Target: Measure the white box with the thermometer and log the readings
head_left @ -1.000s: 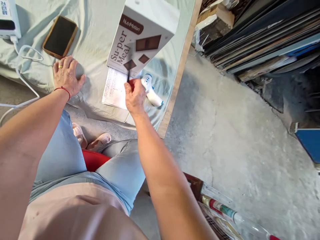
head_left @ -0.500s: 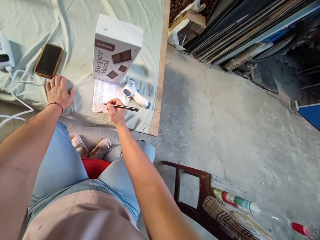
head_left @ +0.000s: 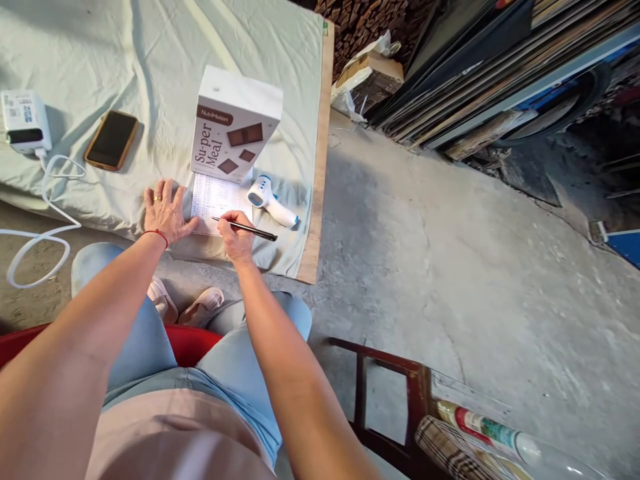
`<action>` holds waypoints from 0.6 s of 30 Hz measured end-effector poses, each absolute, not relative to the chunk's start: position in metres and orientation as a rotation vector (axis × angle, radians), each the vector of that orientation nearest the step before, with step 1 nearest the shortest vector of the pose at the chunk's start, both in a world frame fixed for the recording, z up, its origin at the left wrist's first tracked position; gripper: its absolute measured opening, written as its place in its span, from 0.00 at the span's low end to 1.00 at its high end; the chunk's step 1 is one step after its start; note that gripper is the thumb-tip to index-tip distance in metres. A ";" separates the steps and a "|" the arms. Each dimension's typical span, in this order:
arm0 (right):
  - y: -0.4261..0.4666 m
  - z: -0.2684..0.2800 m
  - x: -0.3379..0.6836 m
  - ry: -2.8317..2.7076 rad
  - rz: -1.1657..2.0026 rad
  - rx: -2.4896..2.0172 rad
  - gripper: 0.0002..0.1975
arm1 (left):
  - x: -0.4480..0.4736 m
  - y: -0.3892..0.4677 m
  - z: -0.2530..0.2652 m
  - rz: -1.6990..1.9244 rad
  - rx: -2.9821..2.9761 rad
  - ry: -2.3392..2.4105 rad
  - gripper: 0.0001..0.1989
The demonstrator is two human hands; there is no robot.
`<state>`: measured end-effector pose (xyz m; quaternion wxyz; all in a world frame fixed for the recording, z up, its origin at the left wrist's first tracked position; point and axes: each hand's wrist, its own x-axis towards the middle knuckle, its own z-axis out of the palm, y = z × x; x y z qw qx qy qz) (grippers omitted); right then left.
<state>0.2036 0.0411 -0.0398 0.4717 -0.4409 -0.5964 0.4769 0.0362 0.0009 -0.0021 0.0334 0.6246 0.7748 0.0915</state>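
A right hand pinches a slim black pen over a white printed paper sheet on the cloth-covered table; the left hand, fingers spread, presses beside a closed white cardboard box.

Low board draped in a pale green sheet is carrying everything. Lying on the sheet: power bank, phone, printed paper, infrared thermometer. NutriMotion Su-per Meal box is standing upright.
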 end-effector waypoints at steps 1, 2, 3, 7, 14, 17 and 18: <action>0.040 -0.037 0.204 -1.470 1.135 -1.082 0.15 | 0.036 0.001 -0.001 0.278 1.935 2.377 0.39; 0.039 -0.034 0.205 -1.484 1.097 -1.078 0.15 | 0.036 0.002 0.000 0.280 1.945 2.369 0.38; 0.038 -0.031 0.205 -1.501 1.059 -1.068 0.15 | 0.036 0.002 0.000 0.287 1.948 2.362 0.38; 0.034 -0.026 0.200 -1.532 1.012 -1.023 0.15 | 0.038 0.003 0.000 0.303 1.931 2.354 0.38; 0.036 -0.049 0.192 -1.569 0.986 -1.059 0.14 | 0.030 0.004 0.010 0.156 2.018 2.323 0.37; 0.034 -0.053 0.193 -1.576 0.939 -1.055 0.14 | 0.023 0.001 0.011 0.143 2.073 2.284 0.35; 0.033 -0.053 0.193 -1.574 0.923 -1.058 0.15 | 0.022 -0.001 0.009 0.174 2.091 2.289 0.35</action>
